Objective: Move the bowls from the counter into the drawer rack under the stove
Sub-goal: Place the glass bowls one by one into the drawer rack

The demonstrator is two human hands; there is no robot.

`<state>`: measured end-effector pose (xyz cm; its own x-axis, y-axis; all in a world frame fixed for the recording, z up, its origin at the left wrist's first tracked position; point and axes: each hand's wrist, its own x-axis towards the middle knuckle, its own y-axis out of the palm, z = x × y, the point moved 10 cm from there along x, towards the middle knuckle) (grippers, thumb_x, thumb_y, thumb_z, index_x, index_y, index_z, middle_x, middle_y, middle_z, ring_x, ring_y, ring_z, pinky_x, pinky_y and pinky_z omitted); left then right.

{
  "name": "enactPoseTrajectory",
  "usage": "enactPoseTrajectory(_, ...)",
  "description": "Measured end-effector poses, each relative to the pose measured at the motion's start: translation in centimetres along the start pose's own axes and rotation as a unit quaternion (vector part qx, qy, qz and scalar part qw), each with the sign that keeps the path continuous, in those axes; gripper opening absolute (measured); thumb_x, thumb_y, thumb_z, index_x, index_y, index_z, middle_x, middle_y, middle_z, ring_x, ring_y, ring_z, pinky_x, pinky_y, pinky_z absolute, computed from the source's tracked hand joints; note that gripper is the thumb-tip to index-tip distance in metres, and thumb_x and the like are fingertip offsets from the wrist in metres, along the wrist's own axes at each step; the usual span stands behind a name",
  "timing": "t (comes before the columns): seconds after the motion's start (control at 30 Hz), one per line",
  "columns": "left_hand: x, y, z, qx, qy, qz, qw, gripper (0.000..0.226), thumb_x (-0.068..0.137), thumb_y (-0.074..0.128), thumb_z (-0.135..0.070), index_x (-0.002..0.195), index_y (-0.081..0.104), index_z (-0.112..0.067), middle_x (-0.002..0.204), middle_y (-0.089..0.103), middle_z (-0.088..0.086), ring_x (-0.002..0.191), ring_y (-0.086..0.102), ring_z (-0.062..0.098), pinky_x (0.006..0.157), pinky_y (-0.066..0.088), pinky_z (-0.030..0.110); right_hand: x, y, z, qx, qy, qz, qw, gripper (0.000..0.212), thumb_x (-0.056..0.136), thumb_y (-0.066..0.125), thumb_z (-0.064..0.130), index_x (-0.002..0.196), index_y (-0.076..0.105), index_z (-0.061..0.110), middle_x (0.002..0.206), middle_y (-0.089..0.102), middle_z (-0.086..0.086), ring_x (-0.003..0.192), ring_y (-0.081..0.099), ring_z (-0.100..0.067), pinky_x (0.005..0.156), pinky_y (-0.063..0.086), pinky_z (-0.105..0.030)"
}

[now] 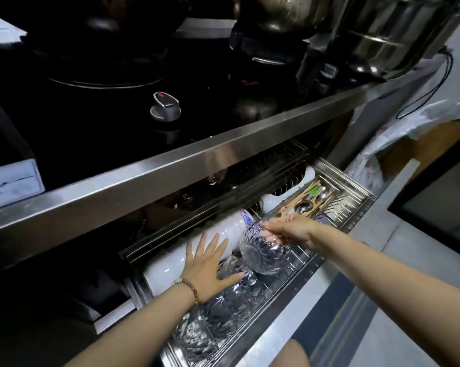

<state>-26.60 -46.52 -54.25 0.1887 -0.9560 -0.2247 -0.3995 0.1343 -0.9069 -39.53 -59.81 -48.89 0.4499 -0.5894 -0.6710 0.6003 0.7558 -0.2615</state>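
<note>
The steel drawer rack (pixel 307 268) is pulled out under the stove. My right hand (pixel 289 229) grips the rim of a cut-glass bowl (pixel 263 252), held on its edge in the rack. Leaning behind it is a row of white bowls (pixel 223 231), one with a blue pattern. My left hand (pixel 210 266) lies flat with fingers spread, resting on a white bowl and over other glass bowls (pixel 218 316) that stand in the front part of the rack.
A cutlery tray (pixel 326 200) with spoons and chopsticks fills the rack's right end. Above runs the steel counter edge (pixel 197 162), with the black stove top, a knob (pixel 165 107) and steel pots (pixel 382 30). A white plastic bag (pixel 398 139) hangs at right.
</note>
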Motion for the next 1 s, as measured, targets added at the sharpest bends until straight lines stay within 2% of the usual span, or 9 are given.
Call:
enactPoseTrajectory(0.07,0.0,0.8,0.3,0.017,0.009,-0.012,1.000,0.105,0.058,0.001,-0.092,0.146,-0.008,-0.035,0.153,-0.019,-0.010,0.139,-0.028,0.022,0.107,-0.027,0.048,1.1,0.6,-0.8,0.009,0.032,0.016,0.999,0.023,0.083,0.066,0.022,0.096,0.068,0.004,0.079,0.061,-0.007,0.057,0.050,-0.012,0.048,0.046,-0.021)
enactPoseTrajectory(0.17,-0.1,1.4,0.4,0.033,0.019,-0.028,0.999,0.101,0.061,0.000,-0.091,0.145,-0.008,-0.037,0.148,-0.025,-0.013,0.136,-0.034,0.022,0.106,-0.030,0.049,2.2,1.1,-1.8,-0.030,0.064,0.033,0.997,0.046,0.082,0.064,0.025,0.118,0.060,-0.004,0.084,0.061,-0.007,0.047,0.047,-0.008,0.039,0.045,-0.017)
enactPoseTrajectory(0.27,0.0,1.7,0.6,0.041,0.016,-0.031,0.999,0.097,0.063,0.001,-0.090,0.145,-0.007,-0.039,0.146,-0.027,-0.013,0.136,-0.035,0.023,0.105,-0.031,0.049,3.0,2.2,-2.9,-0.038,0.102,0.061,0.992,0.046,0.088,0.059,0.023,0.124,0.055,-0.004,0.078,0.057,-0.003,0.050,0.045,-0.007,0.039,0.044,-0.015)
enactPoseTrajectory(0.4,0.1,1.9,0.6,0.052,0.018,-0.037,0.998,0.096,0.064,0.000,-0.089,0.146,-0.004,-0.038,0.146,-0.027,-0.014,0.136,-0.035,0.023,0.104,-0.032,0.050,3.6,4.1,-4.2,-0.058,0.137,0.110,0.983,0.022,0.094,0.051,0.024,0.103,0.058,0.004,0.073,0.054,-0.001,0.055,0.047,-0.009,0.049,0.045,-0.020)
enactPoseTrajectory(0.5,0.0,2.0,0.5,0.056,0.023,-0.034,0.998,0.096,0.064,-0.001,-0.089,0.146,-0.003,-0.038,0.147,-0.026,-0.014,0.136,-0.035,0.023,0.103,-0.033,0.050,3.8,4.7,-4.7,-0.108,0.145,0.107,0.978,0.020,0.095,0.050,0.026,0.090,0.058,0.008,0.068,0.055,-0.001,0.055,0.048,-0.011,0.049,0.045,-0.023)
enactPoseTrajectory(0.57,0.0,1.9,0.5,0.058,0.022,-0.037,0.997,0.096,0.064,-0.002,-0.089,0.146,-0.003,-0.038,0.147,-0.025,-0.015,0.136,-0.034,0.024,0.103,-0.033,0.050,3.6,5.4,-4.8,-0.101,0.147,0.112,0.978,0.022,0.094,0.052,0.024,0.082,0.060,0.009,0.065,0.059,0.000,0.054,0.053,-0.010,0.047,0.050,-0.022)
enactPoseTrajectory(0.73,0.0,1.9,0.4,0.049,0.021,-0.034,0.998,0.095,0.064,-0.002,-0.089,0.145,-0.002,-0.040,0.147,-0.025,-0.016,0.136,-0.034,0.023,0.104,-0.032,0.051,3.7,6.3,-4.8,-0.112,0.133,0.129,0.976,0.023,0.093,0.052,0.020,0.078,0.060,0.005,0.076,0.061,-0.003,0.065,0.052,-0.011,0.063,0.046,-0.024)
enactPoseTrajectory(0.9,0.0,1.9,0.5,0.052,0.019,-0.030,0.998,0.094,0.065,-0.001,-0.088,0.146,0.000,-0.039,0.148,-0.023,-0.015,0.137,-0.034,0.024,0.105,-0.030,0.052,3.2,7.1,-4.8,-0.123,0.143,0.170,0.967,0.027,0.096,0.046,0.018,0.075,0.058,0.006,0.049,0.066,0.004,0.044,0.060,-0.002,0.053,0.051,-0.015)
enactPoseTrajectory(1.0,0.0,2.0,0.5,0.052,0.016,-0.029,0.998,0.094,0.066,0.000,-0.088,0.146,0.001,-0.039,0.147,-0.023,-0.016,0.137,-0.034,0.024,0.104,-0.031,0.051,3.1,7.2,-4.5,-0.134,0.128,0.174,0.967,0.024,0.095,0.049,0.017,0.077,0.058,0.004,0.052,0.066,0.002,0.046,0.061,-0.004,0.055,0.052,-0.016)
